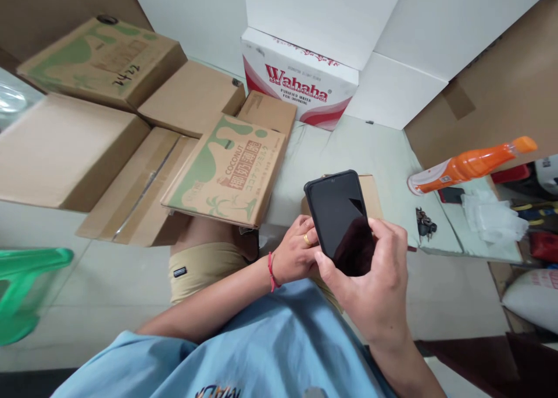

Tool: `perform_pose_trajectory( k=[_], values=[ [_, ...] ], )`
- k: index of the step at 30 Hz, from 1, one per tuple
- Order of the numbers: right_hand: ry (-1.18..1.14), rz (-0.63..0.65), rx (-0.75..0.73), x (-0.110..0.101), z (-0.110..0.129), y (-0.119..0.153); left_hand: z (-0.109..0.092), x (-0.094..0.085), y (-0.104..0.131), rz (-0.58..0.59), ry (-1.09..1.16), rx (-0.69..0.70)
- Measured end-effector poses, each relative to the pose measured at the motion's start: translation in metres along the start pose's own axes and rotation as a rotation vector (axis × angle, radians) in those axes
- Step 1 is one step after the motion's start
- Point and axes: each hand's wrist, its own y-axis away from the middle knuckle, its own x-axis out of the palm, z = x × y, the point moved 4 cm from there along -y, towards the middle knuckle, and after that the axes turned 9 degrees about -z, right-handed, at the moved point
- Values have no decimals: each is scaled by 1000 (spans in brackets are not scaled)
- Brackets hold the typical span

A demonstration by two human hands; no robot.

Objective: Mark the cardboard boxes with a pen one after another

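A black phone [342,221] with a dark screen is held upright above my lap. My right hand [377,276] grips it by its lower part, thumb on the bottom left corner and fingers along the right edge. My left hand [299,250], with a gold ring and a red wrist string, is beside the phone's lower left edge; its fingers are curled and partly hidden behind the phone, so what they hold, if anything, cannot be made out. Behind the phone, part of a small cardboard box [371,196] shows on the pale surface.
Cardboard boxes, one a printed coconut box [231,168], cover the left. At the back stands a Wahaha box [300,81]. An orange bottle [466,168], keys [425,222] and clear plastic bags [492,218] lie right. A green stool [26,293] is far left.
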Motion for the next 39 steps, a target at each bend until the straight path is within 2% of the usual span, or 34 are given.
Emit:
perform_pose_trajectory(
  k=[11,18,27,34,39],
  values=[
    [-3,6,33,3,2,1,1,1,4,10,11,-54],
    [-8,15,189,3,0,4,1,2,7,30,-38,-14],
    [-81,-60,387,4,-8,5,-7,1,-5,-68,-96,31],
    [-105,-113,398,6,-8,5,-6,2,-3,-43,-68,18],
    [-91,-103,403,8,-8,6,-6,2,-1,-22,-71,3]
  ],
)
